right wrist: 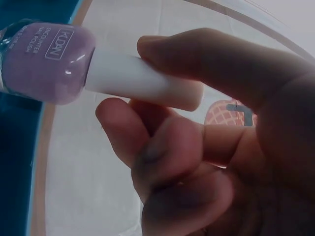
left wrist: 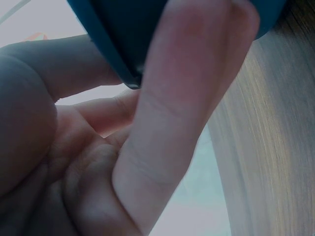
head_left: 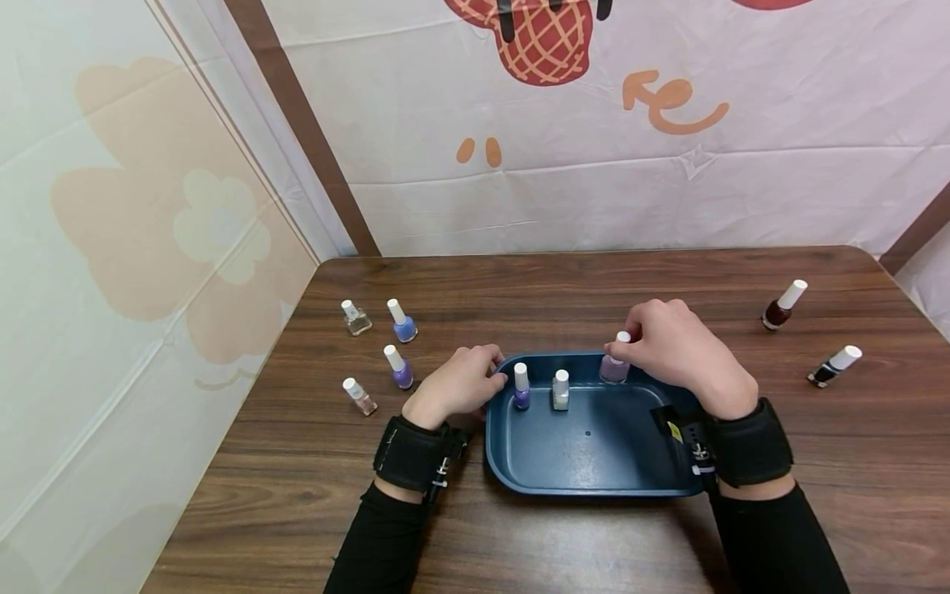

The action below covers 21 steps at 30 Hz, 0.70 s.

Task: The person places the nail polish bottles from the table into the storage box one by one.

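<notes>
Between thumb and fingers my right hand [head_left: 679,351] pinches the white cap of a mauve nail polish bottle [right wrist: 51,64]. In the head view that bottle is upright at the back of a dark blue tray [head_left: 586,450]. My left hand [head_left: 458,384] grips the tray's left rim, thumb on the inside; the left wrist view shows its fingers [left wrist: 167,98] around the tray's edge. Standing in the tray's left half are a purple nail polish bottle [head_left: 522,388] and a whitish one [head_left: 560,392].
Left of the tray stand a clear bottle [head_left: 358,320], a blue one [head_left: 403,323], a violet one [head_left: 401,371] and a pinkish one [head_left: 361,398]. A dark red bottle [head_left: 779,312] and a black one [head_left: 831,368] are at right. A printed curtain [head_left: 594,206] hangs behind the wooden table [head_left: 297,495].
</notes>
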{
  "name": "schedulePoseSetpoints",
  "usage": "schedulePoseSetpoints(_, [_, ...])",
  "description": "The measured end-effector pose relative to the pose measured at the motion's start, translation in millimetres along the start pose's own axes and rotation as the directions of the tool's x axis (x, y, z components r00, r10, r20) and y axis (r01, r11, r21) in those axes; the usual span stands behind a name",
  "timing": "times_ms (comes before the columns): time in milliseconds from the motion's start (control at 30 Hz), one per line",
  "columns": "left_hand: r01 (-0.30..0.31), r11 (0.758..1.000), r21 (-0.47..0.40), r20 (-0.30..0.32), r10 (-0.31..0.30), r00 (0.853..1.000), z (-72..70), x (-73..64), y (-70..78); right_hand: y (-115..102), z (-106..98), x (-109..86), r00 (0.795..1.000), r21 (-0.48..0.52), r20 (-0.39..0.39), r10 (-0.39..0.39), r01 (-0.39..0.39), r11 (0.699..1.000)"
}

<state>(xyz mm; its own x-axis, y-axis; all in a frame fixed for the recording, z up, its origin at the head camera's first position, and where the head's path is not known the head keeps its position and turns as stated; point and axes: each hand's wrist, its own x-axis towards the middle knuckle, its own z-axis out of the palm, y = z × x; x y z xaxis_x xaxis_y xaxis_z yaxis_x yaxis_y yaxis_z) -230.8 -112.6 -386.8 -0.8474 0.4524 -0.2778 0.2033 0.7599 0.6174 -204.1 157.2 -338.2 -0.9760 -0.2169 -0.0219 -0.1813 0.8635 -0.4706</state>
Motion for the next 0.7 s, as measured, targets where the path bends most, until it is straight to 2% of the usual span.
schedulePoseSetpoints(700, [0.016, 1.0, 0.002, 0.011, -0.016, 1.0, -0.7, -0.8, 0.9, -7, 11, 4.9, 0.998, -0.023, 0.061, -0.021, 0.023, 0.999])
